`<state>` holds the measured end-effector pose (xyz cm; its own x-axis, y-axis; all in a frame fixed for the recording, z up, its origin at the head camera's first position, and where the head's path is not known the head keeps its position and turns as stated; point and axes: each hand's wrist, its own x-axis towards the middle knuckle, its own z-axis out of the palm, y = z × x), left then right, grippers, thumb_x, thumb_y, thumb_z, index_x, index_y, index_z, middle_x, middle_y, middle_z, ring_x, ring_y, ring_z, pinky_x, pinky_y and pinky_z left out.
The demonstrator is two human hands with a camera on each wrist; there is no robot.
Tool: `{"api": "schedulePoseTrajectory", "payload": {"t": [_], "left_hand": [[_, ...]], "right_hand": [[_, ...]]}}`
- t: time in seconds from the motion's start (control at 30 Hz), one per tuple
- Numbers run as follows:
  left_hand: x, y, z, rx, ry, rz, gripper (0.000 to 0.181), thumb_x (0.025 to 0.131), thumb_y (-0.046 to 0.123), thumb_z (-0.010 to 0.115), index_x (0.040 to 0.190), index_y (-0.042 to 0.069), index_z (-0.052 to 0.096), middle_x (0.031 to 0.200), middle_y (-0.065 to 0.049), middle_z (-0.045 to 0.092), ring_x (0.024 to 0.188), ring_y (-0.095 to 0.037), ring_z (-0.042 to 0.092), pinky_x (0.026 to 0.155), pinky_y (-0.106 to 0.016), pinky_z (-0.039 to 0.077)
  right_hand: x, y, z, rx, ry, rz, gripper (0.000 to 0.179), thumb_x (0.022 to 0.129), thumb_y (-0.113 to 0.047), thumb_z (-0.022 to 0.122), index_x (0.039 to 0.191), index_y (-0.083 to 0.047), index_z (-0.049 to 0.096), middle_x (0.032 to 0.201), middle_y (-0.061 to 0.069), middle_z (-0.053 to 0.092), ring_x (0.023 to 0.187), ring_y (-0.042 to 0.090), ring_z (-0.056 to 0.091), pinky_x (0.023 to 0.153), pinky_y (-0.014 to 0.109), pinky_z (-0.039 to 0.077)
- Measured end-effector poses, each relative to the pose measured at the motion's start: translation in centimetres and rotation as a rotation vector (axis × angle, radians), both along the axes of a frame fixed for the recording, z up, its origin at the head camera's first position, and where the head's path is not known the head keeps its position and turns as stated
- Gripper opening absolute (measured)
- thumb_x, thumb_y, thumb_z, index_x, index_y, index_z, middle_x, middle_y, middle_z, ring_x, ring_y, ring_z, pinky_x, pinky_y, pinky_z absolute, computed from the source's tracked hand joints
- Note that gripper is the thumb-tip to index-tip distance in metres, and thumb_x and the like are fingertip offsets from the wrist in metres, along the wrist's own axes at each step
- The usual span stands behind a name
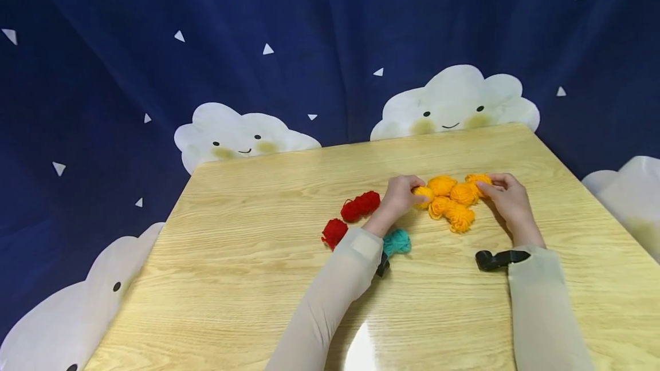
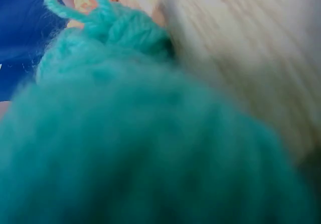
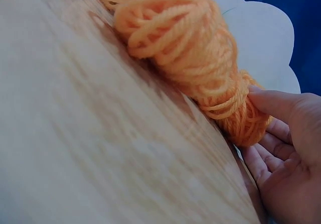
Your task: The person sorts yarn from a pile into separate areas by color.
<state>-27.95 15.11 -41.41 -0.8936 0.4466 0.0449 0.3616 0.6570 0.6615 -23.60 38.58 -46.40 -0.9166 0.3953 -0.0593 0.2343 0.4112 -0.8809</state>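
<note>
While the left hand (image 1: 399, 194) pinches the left end of the yellow yarn (image 1: 442, 185), the right hand (image 1: 513, 204) pinches its right end, fingers narrowed around it. It lies on the table's (image 1: 222, 233) right half, apart from the far edge. To its left lie teal yarn (image 1: 399, 241) and red yarn (image 1: 334, 232), then broad wood to the left edge.
</note>
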Motion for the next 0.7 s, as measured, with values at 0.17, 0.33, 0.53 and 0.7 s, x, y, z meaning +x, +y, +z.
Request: {"api": "schedulePoseTrajectory", "payload": {"t": [0.17,0.33,0.53,0.7], "left_hand": [[-0.1,0.1,-0.2,-0.021,0.014,-0.006,0.035,0.088,0.017,0.071,0.122,0.01,0.069,0.123,-0.001,0.071,0.114,-0.013,0.064,0.094,-0.015,0.05],[0.1,0.0,0.1,-0.035,0.045,0.001,0.034,0.091,0.016,0.068,0.124,0.012,0.068,0.126,-0.001,0.069,0.117,-0.012,0.063,0.098,-0.019,0.051],[0.6,-0.8,1.1,-0.006,0.071,-0.018,0.037,0.091,0.019,0.069,0.127,0.013,0.067,0.131,0.0,0.066,0.122,-0.014,0.062,0.1,-0.02,0.05],[0.9,-2.9,1.8,0.117,0.004,-0.045,0.038,0.089,0.02,0.071,0.126,0.011,0.067,0.129,-0.003,0.068,0.119,-0.023,0.064,0.095,-0.023,0.054]], "right_hand": [[-0.2,0.1,-0.1,-0.004,0.003,0.0,0.065,0.096,-0.048,0.056,0.14,-0.002,0.042,0.119,0.0,0.048,0.104,0.015,0.046,0.075,0.015,0.041],[-0.2,0.1,-0.2,-0.001,0.006,0.001,0.065,0.095,-0.047,0.056,0.139,-0.002,0.043,0.114,-0.004,0.048,0.101,0.012,0.046,0.074,0.014,0.041],[-0.2,0.0,0.0,0.003,0.008,0.007,0.066,0.096,-0.048,0.055,0.14,-0.001,0.042,0.117,-0.001,0.047,0.104,0.016,0.046,0.075,0.015,0.041],[-0.1,0.1,0.1,0.002,0.0,0.006,0.068,0.095,-0.05,0.055,0.14,-0.001,0.041,0.119,0.0,0.048,0.104,0.015,0.046,0.073,0.014,0.041]]}}
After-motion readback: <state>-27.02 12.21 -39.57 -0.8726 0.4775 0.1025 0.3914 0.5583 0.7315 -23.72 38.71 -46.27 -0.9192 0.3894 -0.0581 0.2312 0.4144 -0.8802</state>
